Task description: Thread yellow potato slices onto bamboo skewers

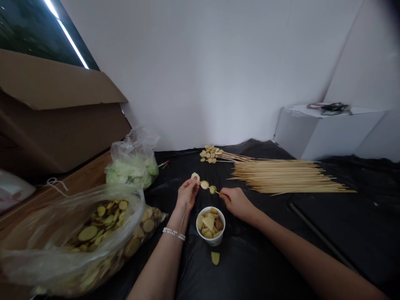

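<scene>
My left hand [186, 193] pinches a pale potato slice [195, 176] at the tip end of a skewer. Two more slices [204, 184] are threaded along that wooden skewer [218, 192]. The fingers of my right hand [236, 202] are closed around the skewer's other end. Just below both hands stands a white paper cup [202, 240] filled with cut potato pieces [208, 223]. One loose potato slice [215, 258] lies on the black cover in front of the cup.
Many bare skewers [281, 177] lie at the right, with loaded skewers [211, 154] behind. On the left are an open plastic bag of potato slices [106, 221], a bag of green leaves [133, 164] and a cardboard box [62, 125]. A white box [325, 129] stands far right.
</scene>
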The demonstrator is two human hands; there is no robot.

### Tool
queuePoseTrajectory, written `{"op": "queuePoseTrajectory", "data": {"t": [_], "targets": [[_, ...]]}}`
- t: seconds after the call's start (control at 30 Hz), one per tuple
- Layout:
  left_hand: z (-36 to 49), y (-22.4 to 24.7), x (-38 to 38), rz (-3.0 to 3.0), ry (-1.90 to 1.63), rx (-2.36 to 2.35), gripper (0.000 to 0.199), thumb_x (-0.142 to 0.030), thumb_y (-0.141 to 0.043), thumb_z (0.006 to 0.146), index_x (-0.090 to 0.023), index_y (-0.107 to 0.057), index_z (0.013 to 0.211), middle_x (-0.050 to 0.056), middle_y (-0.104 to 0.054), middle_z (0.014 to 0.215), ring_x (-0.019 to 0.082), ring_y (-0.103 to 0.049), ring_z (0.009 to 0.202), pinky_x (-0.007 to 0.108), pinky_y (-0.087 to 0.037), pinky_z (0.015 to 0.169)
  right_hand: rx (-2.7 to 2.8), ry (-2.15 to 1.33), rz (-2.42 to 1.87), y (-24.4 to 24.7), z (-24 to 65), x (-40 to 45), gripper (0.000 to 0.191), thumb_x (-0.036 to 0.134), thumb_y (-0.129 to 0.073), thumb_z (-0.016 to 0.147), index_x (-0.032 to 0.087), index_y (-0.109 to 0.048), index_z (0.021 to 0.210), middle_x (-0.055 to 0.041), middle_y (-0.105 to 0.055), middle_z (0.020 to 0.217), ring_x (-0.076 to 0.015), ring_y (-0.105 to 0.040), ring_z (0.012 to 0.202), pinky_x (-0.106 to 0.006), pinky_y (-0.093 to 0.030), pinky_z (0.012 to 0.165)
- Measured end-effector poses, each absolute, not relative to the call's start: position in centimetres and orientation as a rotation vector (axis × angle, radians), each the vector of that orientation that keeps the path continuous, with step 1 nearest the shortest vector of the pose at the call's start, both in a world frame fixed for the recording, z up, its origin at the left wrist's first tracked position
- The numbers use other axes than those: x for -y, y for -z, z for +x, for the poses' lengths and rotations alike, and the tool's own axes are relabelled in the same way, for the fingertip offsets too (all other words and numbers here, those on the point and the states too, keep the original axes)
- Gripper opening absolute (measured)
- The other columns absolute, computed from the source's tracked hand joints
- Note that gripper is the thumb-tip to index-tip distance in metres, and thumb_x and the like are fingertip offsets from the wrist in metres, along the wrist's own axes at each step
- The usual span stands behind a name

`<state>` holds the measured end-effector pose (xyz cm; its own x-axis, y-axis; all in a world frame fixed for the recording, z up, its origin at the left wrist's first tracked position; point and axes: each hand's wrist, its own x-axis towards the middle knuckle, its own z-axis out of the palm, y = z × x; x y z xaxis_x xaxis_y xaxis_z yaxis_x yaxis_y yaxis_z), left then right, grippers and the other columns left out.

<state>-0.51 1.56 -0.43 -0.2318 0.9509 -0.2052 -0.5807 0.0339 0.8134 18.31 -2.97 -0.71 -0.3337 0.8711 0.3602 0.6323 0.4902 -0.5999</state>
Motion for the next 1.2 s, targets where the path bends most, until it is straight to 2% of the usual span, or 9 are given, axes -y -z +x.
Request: {"op": "queuePoseTrajectory", "data": {"t": [0.2, 0.4, 0.47, 0.57, 0.67, 0.9, 1.1, 1.2], "targets": [[-0.83, 0.19, -1.63, 0.539, -1.527, -0.972, 0.011, -0.013, -0.074, 0.069, -0.01, -0.065, 0.073, 0.005, -0.067, 0.067, 0.007, -0.06, 0.055, 0.015, -0.049, 0.055, 2.042, -0.598, -1.212, 0.6, 18.38, 2.71, 0.021, 0.015, -0.049, 0.083, 0.017, -0.061, 0.066, -0.0005, -0.062, 0.059, -0.0112, -0.054, 0.056, -0.021, -0.034, 0.057], [-0.96, -0.45, -1.53, 0.474, -1.452, -1.047, 0.036, -0.047, -0.058, 0.081, -0.012, -0.066, 0.081, 0.009, -0.068, 0.076, 0.01, -0.062, 0.059, 0.019, -0.049, 0.051, 2.029, -0.632, -1.218, 0.33, 18.29, 2.76, 0.021, 0.017, -0.049, 0.083, 0.018, -0.063, 0.067, -0.0004, -0.063, 0.059, -0.0119, -0.055, 0.056, -0.021, -0.035, 0.057], [-1.08, -0.43, -1.55, 0.474, -1.485, -1.058, 0.03, -0.043, -0.061, 0.08, -0.013, -0.064, 0.08, 0.006, -0.066, 0.072, 0.009, -0.061, 0.057, 0.017, -0.046, 0.049, 2.036, -0.627, -1.214, 0.29, 18.27, 2.81, 0.021, 0.016, -0.049, 0.083, 0.018, -0.063, 0.067, -0.0003, -0.063, 0.059, -0.0118, -0.055, 0.056, -0.021, -0.035, 0.058], [-1.24, -0.19, -1.66, 0.508, -1.526, -1.037, 0.017, -0.026, -0.072, 0.073, -0.013, -0.062, 0.073, 0.001, -0.062, 0.065, 0.006, -0.057, 0.052, 0.014, -0.043, 0.047, 2.047, -0.626, -1.212, 0.35, 18.24, 2.83, 0.021, 0.016, -0.049, 0.084, 0.017, -0.062, 0.067, -0.0003, -0.062, 0.058, -0.0114, -0.055, 0.055, -0.021, -0.035, 0.057], [-1.25, 0.02, -1.79, 0.522, -1.572, -1.01, 0.016, -0.018, -0.075, 0.068, -0.012, -0.06, 0.068, 0.001, -0.062, 0.065, 0.004, -0.054, 0.05, 0.013, -0.044, 0.048, 2.068, -0.567, -1.218, 0.55, 18.23, 2.87, 0.022, 0.017, -0.048, 0.085, 0.017, -0.061, 0.069, -0.001, -0.062, 0.062, -0.0113, -0.054, 0.057, -0.021, -0.034, 0.057], [-1.14, 0.18, -1.88, 0.508, -1.586, -1.009, 0.015, -0.015, -0.076, 0.066, -0.011, -0.062, 0.068, 0.002, -0.063, 0.065, 0.005, -0.054, 0.05, 0.013, -0.044, 0.047, 2.16, -0.358, -1.306, 0.74, 18.45, 2.94, 0.022, 0.02, -0.043, 0.089, 0.018, -0.06, 0.074, -0.0055, -0.064, 0.075, -0.0139, -0.057, 0.073, -0.022, -0.035, 0.065], [-1.07, 0.18, -1.87, 0.503, -1.565, -1.0, 0.012, -0.013, -0.074, 0.067, -0.011, -0.063, 0.066, 0.002, -0.062, 0.063, 0.004, -0.053, 0.047, 0.013, -0.044, 0.046, 2.102, -0.641, -1.186, 0.5, 18.44, 2.87, 0.026, 0.017, -0.044, 0.086, 0.018, -0.06, 0.066, -0.0012, -0.062, 0.06, -0.0117, -0.055, 0.056, -0.021, -0.036, 0.057], [-1.01, 0.15, -1.84, 0.506, -1.554, -1.007, 0.011, -0.012, -0.073, 0.069, -0.011, -0.063, 0.066, 0.001, -0.062, 0.062, 0.004, -0.052, 0.047, 0.013, -0.044, 0.046, 2.092, -0.696, -1.189, 0.44, 18.42, 2.88, 0.026, 0.017, -0.045, 0.086, 0.018, -0.06, 0.064, -0.0005, -0.062, 0.058, -0.0113, -0.055, 0.055, -0.021, -0.036, 0.056]]}}
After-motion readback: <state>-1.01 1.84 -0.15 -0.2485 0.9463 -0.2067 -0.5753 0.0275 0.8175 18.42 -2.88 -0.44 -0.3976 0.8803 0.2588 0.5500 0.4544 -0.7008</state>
